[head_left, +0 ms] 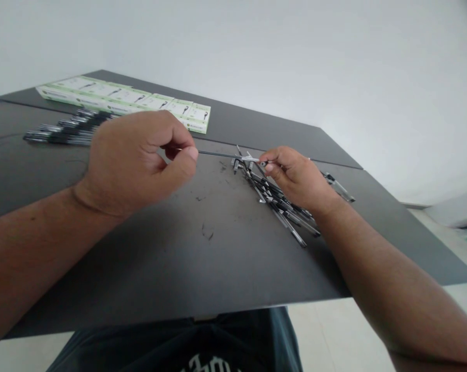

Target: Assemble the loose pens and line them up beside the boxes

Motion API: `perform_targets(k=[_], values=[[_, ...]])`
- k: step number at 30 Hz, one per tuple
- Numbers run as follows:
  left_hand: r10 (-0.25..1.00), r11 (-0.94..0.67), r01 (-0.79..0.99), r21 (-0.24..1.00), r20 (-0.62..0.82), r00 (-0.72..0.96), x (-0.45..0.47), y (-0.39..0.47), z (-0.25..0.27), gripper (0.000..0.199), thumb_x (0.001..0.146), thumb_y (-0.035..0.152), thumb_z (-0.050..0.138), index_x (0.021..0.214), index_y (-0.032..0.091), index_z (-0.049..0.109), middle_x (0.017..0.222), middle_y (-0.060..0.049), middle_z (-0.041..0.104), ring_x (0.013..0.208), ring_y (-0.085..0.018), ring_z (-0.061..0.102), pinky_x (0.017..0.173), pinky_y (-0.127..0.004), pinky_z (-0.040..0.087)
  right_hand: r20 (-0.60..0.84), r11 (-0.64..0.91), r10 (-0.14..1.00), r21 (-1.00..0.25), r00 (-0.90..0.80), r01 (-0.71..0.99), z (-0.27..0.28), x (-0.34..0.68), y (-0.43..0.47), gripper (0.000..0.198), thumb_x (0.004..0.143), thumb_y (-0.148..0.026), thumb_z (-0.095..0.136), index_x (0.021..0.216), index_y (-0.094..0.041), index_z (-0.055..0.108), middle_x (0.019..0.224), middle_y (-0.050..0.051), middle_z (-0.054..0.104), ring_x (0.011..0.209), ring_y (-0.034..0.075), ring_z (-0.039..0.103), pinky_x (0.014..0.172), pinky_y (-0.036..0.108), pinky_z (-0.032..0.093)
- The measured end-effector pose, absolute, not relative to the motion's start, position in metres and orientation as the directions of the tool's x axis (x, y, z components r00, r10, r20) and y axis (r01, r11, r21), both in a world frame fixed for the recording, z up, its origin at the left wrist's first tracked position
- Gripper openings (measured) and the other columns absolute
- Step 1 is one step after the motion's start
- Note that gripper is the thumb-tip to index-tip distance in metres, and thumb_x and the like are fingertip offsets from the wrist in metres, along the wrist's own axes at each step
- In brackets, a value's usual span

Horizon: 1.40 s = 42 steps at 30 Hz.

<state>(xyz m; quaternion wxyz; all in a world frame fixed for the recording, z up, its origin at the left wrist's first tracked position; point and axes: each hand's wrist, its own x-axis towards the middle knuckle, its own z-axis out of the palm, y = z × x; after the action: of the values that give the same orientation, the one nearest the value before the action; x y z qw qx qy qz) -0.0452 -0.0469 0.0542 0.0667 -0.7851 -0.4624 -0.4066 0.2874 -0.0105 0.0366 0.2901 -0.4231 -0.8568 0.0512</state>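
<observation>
My left hand (140,160) is closed, its thumb and forefinger pinching one end of a thin dark pen refill (220,153). The refill stretches level above the table towards my right hand (295,175), and its far end looks whitish. There my right thumb and forefinger are pressed around a small dark-ended pen part (263,163); most of it is hidden by the fingers. Beneath and beside my right hand lies a loose pile of clear and black pens (283,206). Behind my left wrist rest more pens (66,129), laid side by side and partly covered by the hand.
A row of green and white boxes (200,126) with pen pictures stands at the back left. Several clear pen pieces (340,187) lie right of my right hand. The dark grey table (171,268) bears black marks and has a seam towards the back; a white wall is behind.
</observation>
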Motion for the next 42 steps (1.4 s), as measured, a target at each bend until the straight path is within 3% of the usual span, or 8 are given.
perform_targets(k=[5, 9, 25, 42], values=[[0.462, -0.667, 0.742, 0.061, 0.815, 0.348, -0.0449, -0.0449, 0.0491, 0.017, 0.100, 0.033, 0.060, 0.088, 0.026, 0.070, 0.080, 0.002, 0.076, 0.077, -0.019, 0.071, 0.073, -0.035, 0.049, 0.522, 0.715, 0.674, -0.282, -0.523, 0.640, 0.0306, 0.2896, -0.0052, 0.020, 0.109, -0.028, 0.062, 0.118, -0.025, 0.079, 0.115, 0.010, 0.084, 0.109, 0.029, 0.077, 0.100, 0.041, 0.057], [0.420, -0.688, 0.726, -0.004, 0.813, 0.402, -0.0430, -0.0452, 0.0471, 0.015, 0.102, 0.028, 0.061, 0.089, 0.025, 0.069, 0.079, 0.002, 0.075, 0.076, -0.019, 0.069, 0.072, -0.035, 0.048, 0.504, 0.694, 0.693, -0.274, -0.515, 0.666, 0.0290, 0.2903, -0.0040, 0.020, 0.110, -0.027, 0.063, 0.120, -0.026, 0.080, 0.113, 0.008, 0.084, 0.107, 0.029, 0.076, 0.099, 0.041, 0.058], [0.521, -0.650, 0.758, 0.054, 0.758, 0.393, -0.0427, -0.0449, 0.0466, 0.019, 0.101, 0.030, 0.059, 0.088, 0.024, 0.071, 0.079, 0.002, 0.075, 0.077, -0.018, 0.069, 0.072, -0.034, 0.044, 0.497, 0.715, 0.676, -0.263, -0.544, 0.648, 0.0267, 0.2890, -0.0039, 0.022, 0.108, -0.024, 0.062, 0.120, -0.024, 0.081, 0.116, 0.009, 0.084, 0.107, 0.027, 0.075, 0.097, 0.040, 0.056], [0.549, -0.615, 0.787, 0.047, 0.742, 0.385, -0.0412, -0.0440, 0.0485, 0.021, 0.099, 0.033, 0.056, 0.088, 0.025, 0.073, 0.080, 0.001, 0.076, 0.080, -0.021, 0.071, 0.073, -0.036, 0.046, 0.481, 0.690, 0.701, -0.268, -0.527, 0.672, 0.0271, 0.2889, -0.0051, 0.022, 0.108, -0.026, 0.065, 0.122, -0.025, 0.082, 0.118, 0.009, 0.085, 0.109, 0.029, 0.077, 0.100, 0.042, 0.058]])
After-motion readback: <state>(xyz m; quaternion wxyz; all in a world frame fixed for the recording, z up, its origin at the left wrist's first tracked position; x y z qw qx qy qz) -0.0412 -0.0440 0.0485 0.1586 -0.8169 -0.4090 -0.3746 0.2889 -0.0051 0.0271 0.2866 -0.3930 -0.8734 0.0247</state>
